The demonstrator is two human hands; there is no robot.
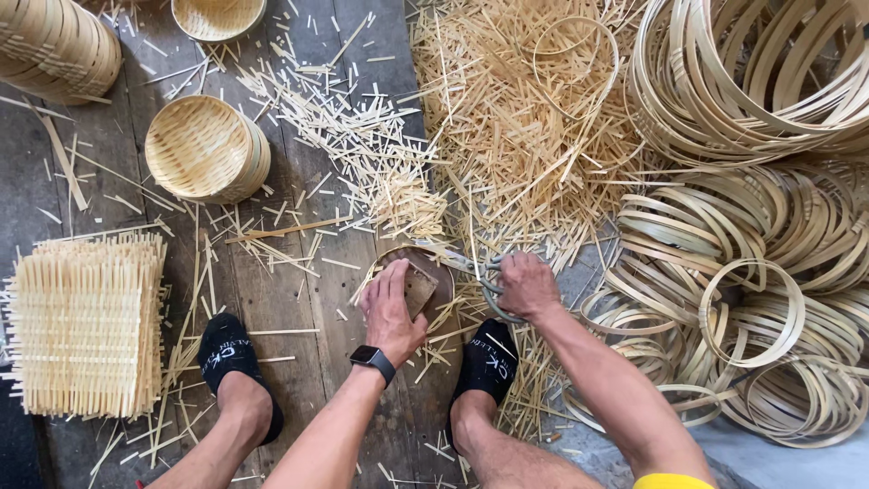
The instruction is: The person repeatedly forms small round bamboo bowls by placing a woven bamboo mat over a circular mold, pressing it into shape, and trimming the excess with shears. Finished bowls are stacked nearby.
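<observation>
From my remote feed, the left hand (391,308) presses a flat woven piece (418,288) into a small bamboo ring (412,272) on the plank floor (299,299), fingers closed on it, while the right hand (527,285), just right of the ring, is clamped on shears (480,272). I judge trimming is in hand; the next cut calls for steady pressure. The blades are hard to make out among splinters (507,136) beyond the ring.
</observation>
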